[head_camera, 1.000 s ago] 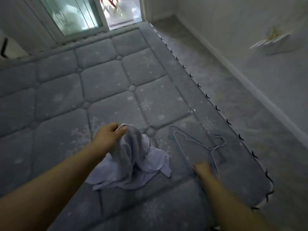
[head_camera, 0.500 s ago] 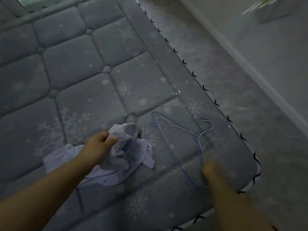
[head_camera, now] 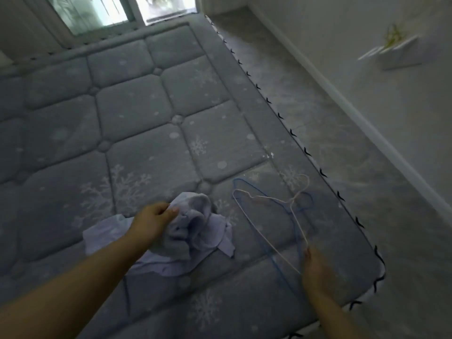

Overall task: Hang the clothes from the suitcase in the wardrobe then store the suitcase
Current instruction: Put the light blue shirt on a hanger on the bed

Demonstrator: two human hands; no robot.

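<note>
garment [head_camera: 203,231] on mattress [head_camera: 137,113], hangers [head_camera: 271,211] to its right

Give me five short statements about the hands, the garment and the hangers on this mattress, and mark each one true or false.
1. The left hand grips a bunched pale garment. True.
2. The garment already hangs on a hanger. False: it lies crumpled on the mattress, apart from both hangers.
3. The right hand holds the white wire hanger at its near end. True.
4. A blue hanger lies under the white one. True.
5. The hangers are to the left of the garment. False: they lie to its right, near the mattress edge.
</note>
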